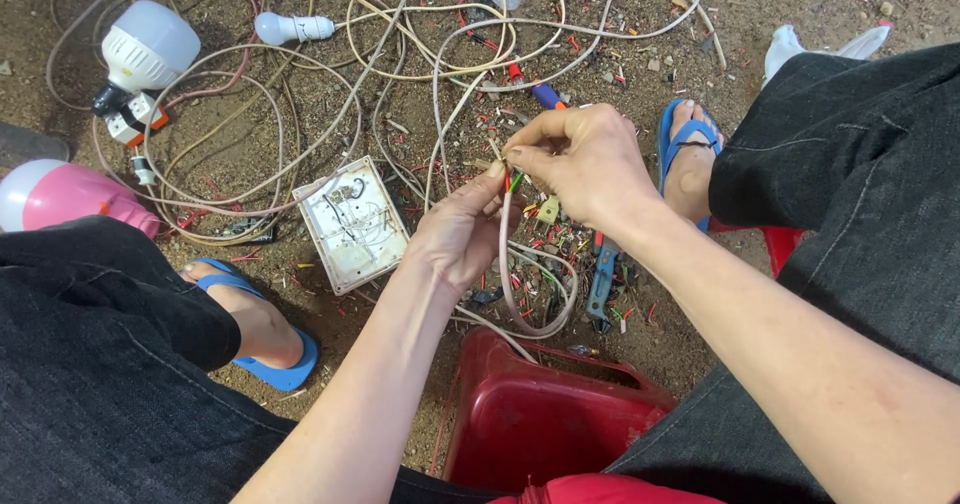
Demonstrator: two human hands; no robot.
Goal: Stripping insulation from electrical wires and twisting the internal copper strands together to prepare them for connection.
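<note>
- Left hand (455, 234) pinched shut on a pale cable (503, 264), gripping just under the stripped end; cable loops down toward the red stool (540, 414) and back up.
- Right hand (580, 159) closed on the cable's bare tips (514, 179), thumb and forefinger together; red and green insulation shows right at the pinch. Looks like twisting or separating the cores.
- Cable end sits between both hands, held above the dirt floor (800, 4), near frame centre.
- To do it well, my read: keep the left pinch close to the tips so the cable can't spin, roll strands one way only, keep the coloured cores apart.
- Risk: thin strands may fray or snap if pulled hard.
- Blue-handled pliers (602, 279) lie on the floor just below the right hand, among cut wire scraps.
- White switch box (352, 224) lies open on the floor left of the left hand, not touched.
- Big white bulb (148, 46) and small bulb (290, 28) up left, in tangled cables, well apart from the hands.
- Blue sandals (285, 369) on both feet.
</note>
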